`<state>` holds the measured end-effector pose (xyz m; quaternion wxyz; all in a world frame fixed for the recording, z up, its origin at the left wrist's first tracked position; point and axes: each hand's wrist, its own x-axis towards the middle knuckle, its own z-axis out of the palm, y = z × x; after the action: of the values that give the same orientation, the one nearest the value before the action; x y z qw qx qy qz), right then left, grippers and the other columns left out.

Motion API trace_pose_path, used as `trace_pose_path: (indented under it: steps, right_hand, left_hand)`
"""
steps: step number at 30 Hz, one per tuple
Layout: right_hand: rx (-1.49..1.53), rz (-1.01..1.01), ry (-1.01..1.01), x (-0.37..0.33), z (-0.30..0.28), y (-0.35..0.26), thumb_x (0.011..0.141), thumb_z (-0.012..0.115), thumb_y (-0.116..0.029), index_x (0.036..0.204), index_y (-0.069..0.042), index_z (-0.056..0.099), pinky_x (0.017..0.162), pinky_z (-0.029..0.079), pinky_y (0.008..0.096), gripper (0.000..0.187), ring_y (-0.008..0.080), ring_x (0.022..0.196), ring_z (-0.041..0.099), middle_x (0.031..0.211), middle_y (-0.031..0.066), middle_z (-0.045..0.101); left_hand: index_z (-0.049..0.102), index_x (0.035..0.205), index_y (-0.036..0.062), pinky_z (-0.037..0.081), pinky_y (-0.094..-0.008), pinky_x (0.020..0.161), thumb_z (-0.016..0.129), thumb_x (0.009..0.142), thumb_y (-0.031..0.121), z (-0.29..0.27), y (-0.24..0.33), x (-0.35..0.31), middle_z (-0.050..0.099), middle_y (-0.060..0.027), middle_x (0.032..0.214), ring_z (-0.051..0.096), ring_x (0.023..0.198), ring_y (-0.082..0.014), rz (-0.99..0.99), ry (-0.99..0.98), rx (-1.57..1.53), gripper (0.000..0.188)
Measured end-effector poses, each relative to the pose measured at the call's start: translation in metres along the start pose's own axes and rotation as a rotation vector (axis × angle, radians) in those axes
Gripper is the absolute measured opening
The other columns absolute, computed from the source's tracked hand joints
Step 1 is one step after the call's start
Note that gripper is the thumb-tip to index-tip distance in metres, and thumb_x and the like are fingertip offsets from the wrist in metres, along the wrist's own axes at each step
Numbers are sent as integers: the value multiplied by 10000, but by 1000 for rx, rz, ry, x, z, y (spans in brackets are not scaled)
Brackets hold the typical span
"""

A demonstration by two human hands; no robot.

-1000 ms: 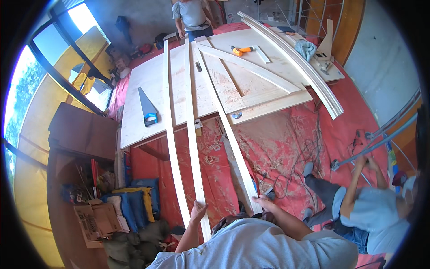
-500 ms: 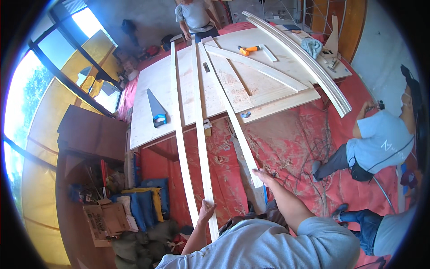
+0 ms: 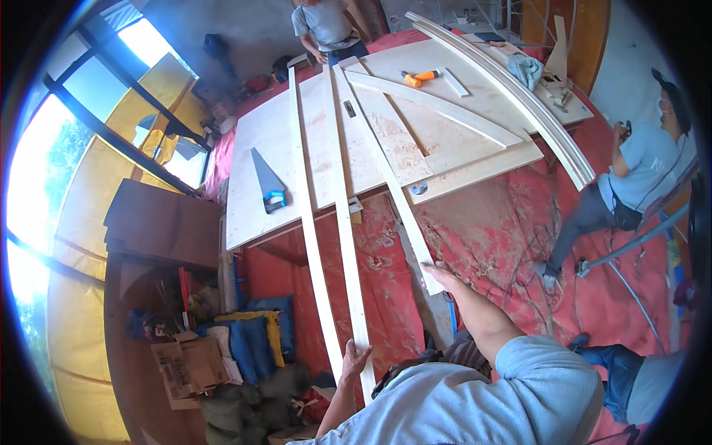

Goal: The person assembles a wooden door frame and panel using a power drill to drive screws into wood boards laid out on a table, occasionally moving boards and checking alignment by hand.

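Observation:
Three long pale wooden strips run from the big wooden panel toward me. My left hand is closed round the near part of the middle strip. Farther right, my right hand grips the near end of the right strip, its thumb on the top face. The left strip lies beside the middle one, near my left hand, its near end hanging past the panel edge. At the far end a person in a grey shirt stands with one hand by the strips' ends.
On the panel lie a handsaw, an orange cordless drill, shorter boards and long mouldings. A person is at the right. Cardboard and bags crowd the left. Cables and shavings litter the red floor covering.
My right hand and the right strip have moved a little away from me, toward the panel. My left hand keeps its hold. The person at the right has shifted posture. The view has swung slightly.

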<state>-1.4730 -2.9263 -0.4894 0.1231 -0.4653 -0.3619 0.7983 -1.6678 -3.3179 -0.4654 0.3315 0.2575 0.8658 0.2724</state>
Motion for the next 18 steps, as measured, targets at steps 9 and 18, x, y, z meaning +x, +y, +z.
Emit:
trace_pose_path:
  steps: [9,18]
  right_hand:
    - [-206,-234,16,-28,9,-33,827,863,-309,1155,31,625,572,597,364,529,202,707,715,857,110,712]
    - [44,-115,-159,-129,54,-68,851,841,-274,1190,5,531,580,617,392,538,217,695,717,838,115,690]
  left_hand:
    - [361,1510,-86,455,-426,1070,810,893,378,20,-23,13,572,-255,1392,585,1255,-355,13,-109,-147,893]
    - [397,1491,-101,424,-481,1141,698,969,252,-3,62,67,515,-290,1455,516,1352,-420,543,164,-94,698]
